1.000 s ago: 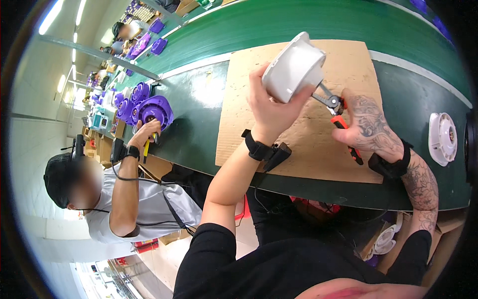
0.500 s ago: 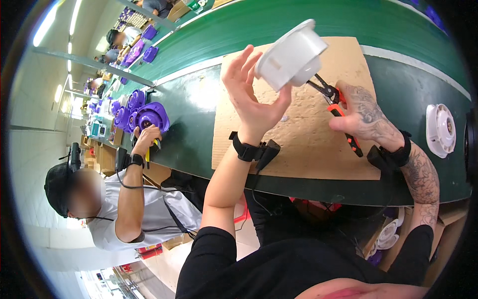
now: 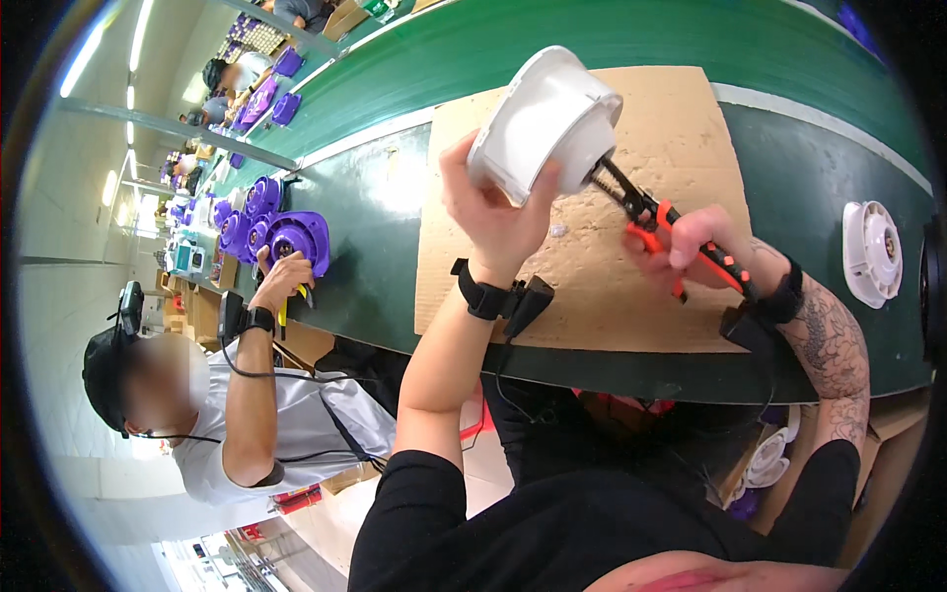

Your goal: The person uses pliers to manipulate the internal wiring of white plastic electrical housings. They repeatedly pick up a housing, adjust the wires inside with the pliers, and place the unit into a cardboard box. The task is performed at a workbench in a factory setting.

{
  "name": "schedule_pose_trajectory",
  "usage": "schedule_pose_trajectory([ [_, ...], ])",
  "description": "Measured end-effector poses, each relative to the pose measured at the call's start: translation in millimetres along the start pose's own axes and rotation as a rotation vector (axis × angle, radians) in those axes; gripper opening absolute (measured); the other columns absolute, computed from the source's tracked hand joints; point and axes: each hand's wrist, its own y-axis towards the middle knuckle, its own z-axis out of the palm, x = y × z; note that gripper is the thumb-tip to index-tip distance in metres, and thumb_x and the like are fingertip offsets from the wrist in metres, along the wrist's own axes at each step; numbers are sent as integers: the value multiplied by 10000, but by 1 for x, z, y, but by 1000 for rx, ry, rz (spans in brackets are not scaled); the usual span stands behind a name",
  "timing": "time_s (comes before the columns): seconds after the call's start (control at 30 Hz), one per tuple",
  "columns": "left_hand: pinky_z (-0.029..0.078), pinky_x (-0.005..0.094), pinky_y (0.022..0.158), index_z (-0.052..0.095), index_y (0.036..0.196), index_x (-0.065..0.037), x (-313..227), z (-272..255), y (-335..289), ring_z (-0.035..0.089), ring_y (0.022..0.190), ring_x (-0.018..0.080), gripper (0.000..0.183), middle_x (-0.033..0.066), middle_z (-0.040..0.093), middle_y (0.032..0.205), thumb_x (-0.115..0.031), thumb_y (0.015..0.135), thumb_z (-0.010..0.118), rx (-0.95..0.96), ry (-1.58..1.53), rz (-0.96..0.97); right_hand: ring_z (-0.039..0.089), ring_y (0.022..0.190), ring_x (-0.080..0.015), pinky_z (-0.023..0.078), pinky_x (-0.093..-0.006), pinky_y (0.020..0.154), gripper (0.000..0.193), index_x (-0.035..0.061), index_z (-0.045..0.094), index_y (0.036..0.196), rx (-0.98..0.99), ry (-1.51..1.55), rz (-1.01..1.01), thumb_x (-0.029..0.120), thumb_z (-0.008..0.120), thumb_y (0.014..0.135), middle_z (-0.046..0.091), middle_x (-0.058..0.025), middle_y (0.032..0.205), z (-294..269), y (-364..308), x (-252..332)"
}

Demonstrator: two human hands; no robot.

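Note:
A white round plastic housing is tilted in the air above the sheet of cardboard, its wide rim up and to the left. My left hand is closed on its lower left side, the thumb pressed near the narrower hub. In my right hand is a pair of pliers with black jaws and red-and-black handles, the fingers wrapped round the grips. The jaw tips reach the hub's opening; whether they grip something inside is hidden.
Under my hands lies the cardboard on a dark green bench. To the right sits another white housing. Left along the bench, purple housings are piled beside a co-worker, whose hand works on one. A green belt runs behind.
The housing has turned and come slightly lower and left. My right hand has rotated and wrapped round the pliers' handles, and the jaws have moved left with the hub.

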Motion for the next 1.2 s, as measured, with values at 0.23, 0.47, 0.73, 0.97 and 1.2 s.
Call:
schedule_pose_trajectory([
  [0.23,584,396,824,565,1277,15,-18,11,16,720,966,291,677,182,711,1085,-182,721,899,107,17,-55,622,810,-468,485,-493,733,458,-41,538,924,-560,-1133,-218,277,719,648,601,-295,804,10,3,6],
  [0.47,575,343,770,567,1303,47,-16,4,14,712,901,254,662,178,708,1044,-199,771,874,103,109,45,531,674,-131,446,-289,607,308,19,552,931,-36,-107,15,202,643,701,520,7,754,-26,5,-5],
  [0.73,535,340,931,557,1321,44,-15,10,12,658,1071,213,540,167,660,1210,-205,898,782,-26,-380,-509,481,796,-116,416,-260,724,325,50,537,974,-78,-522,-85,205,671,722,498,11,855,-9,-24,25],
  [0.97,556,439,968,522,1383,-36,1,7,20,644,1145,256,450,113,645,1267,-331,1045,551,-14,-928,-974,446,779,-102,400,-270,723,403,67,522,1011,-144,-501,-227,227,700,686,463,21,869,-11,-40,33],
  [1.2,417,334,900,627,1205,-29,-1,15,9,490,973,190,389,59,603,1111,-265,903,693,75,-1765,-1049,406,757,-105,341,-268,717,449,71,514,1016,-229,-257,-428,378,621,707,429,21,835,-8,-40,30],
])
